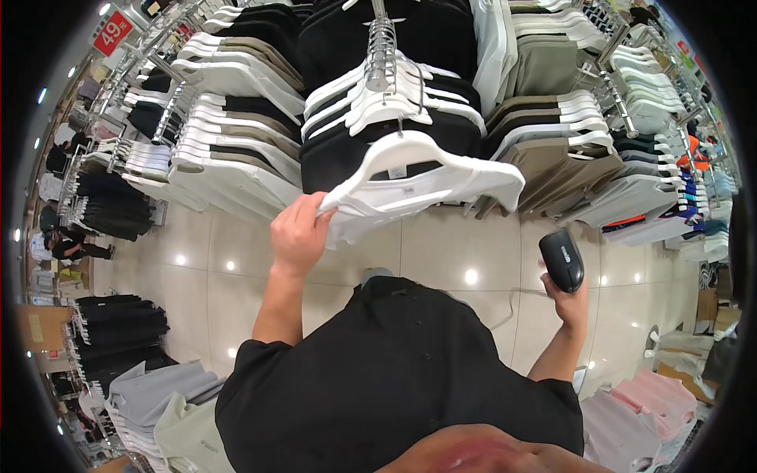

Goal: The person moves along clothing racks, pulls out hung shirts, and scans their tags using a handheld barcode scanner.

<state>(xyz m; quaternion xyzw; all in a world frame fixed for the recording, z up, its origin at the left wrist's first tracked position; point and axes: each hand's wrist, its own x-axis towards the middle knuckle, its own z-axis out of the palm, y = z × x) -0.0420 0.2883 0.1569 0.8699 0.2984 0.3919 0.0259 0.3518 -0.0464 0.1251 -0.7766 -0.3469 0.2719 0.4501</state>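
The left hand (300, 232) pinches the white shirt (418, 195) at its shoulder, by the left end of its white hanger (404, 145); the garment spreads rightward from those fingers, in front of the body. The right hand (569, 303), well apart from the shirt on its right, grasps a black handheld device (561, 262). Beyond the white hanger, black shirts (331, 162) hang beneath a metal display arm (378, 71), with racks of brown shirts (556, 169) to the right.
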